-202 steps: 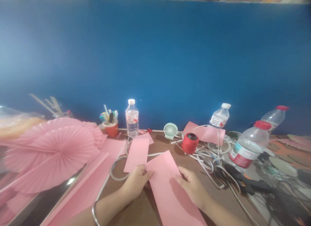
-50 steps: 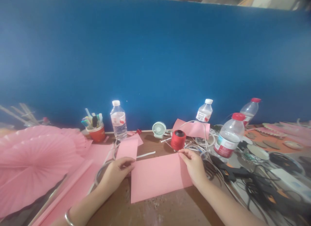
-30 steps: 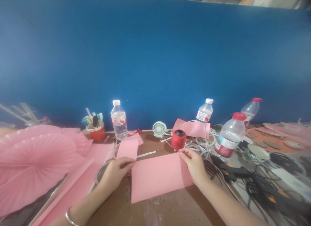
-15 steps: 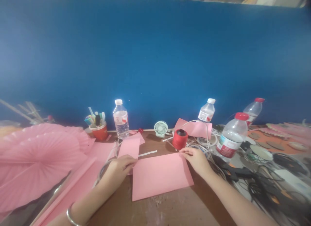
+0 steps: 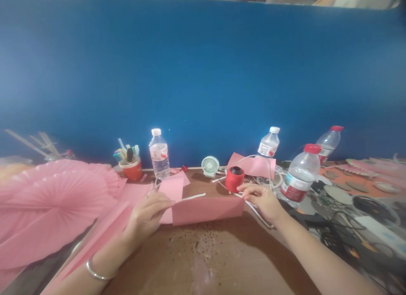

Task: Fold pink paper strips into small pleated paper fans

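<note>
Between my hands a pink paper sheet is tilted up, its long face toward me. My left hand pinches its upper left corner; a silver bracelet circles that wrist. At the upper right corner, my right hand grips the sheet with thumb and fingers. Just behind the right hand stands a red spool. A white strip lies behind the sheet's top edge. Another pink paper piece lies behind my left hand. Small dark specks are scattered on the brown table.
Pleated pink paper fans fill the left side. Behind are a cup of pens, a water bottle and a small fan. On the right stand a red-capped bottle, other bottles and tangled black cables.
The pink sheet, seen broad and nearly flat before, is now tilted and looks much narrower. Specks on the table in front of it have come into view.
</note>
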Tool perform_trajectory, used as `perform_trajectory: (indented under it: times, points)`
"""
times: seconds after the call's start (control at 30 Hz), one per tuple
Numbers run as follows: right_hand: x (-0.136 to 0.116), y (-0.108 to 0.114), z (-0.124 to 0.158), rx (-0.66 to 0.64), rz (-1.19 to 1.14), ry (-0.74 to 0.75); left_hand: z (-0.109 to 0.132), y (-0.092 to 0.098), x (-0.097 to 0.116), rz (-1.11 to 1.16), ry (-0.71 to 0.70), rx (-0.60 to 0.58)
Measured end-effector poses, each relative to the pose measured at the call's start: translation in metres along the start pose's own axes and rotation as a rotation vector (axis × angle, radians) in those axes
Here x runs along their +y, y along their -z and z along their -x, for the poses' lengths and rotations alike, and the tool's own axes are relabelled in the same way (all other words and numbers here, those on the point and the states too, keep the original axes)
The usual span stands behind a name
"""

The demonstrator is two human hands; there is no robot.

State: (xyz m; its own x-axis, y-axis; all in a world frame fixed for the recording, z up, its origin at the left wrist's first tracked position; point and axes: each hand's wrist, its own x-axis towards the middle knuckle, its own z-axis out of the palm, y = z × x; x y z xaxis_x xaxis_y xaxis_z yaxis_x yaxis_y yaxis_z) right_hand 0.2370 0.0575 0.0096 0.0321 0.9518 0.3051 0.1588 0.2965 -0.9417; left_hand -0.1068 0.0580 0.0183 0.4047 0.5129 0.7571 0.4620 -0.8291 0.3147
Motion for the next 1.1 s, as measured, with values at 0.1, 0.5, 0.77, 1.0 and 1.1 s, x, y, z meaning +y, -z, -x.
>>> perform_trajectory:
  times: [0.1, 0.5, 0.77, 1.0, 1.1]
  points:
    - [0.001, 0.008, -0.003, -0.236, -0.043, 0.029, -0.002, -0.001, -0.006, 0.011, 0.044, -0.064]
    - [0.008, 0.018, 0.001, -1.003, 0.139, -0.255, -0.013, 0.008, 0.018, 0.269, 0.164, -0.846]
    - [-0.011, 0.005, 0.008, -1.057, 0.578, -0.181, -0.015, 0.002, 0.048, 0.096, 0.025, -1.029]
    - [-0.034, -0.031, 0.034, -0.795, 1.203, 0.121, -0.011, -0.009, 0.069, -0.046, 0.082, -0.951]
    - [-0.024, -0.046, 0.042, -0.684, 1.316, 0.256, -0.008, -0.016, 0.071, -0.093, 0.087, -0.931]
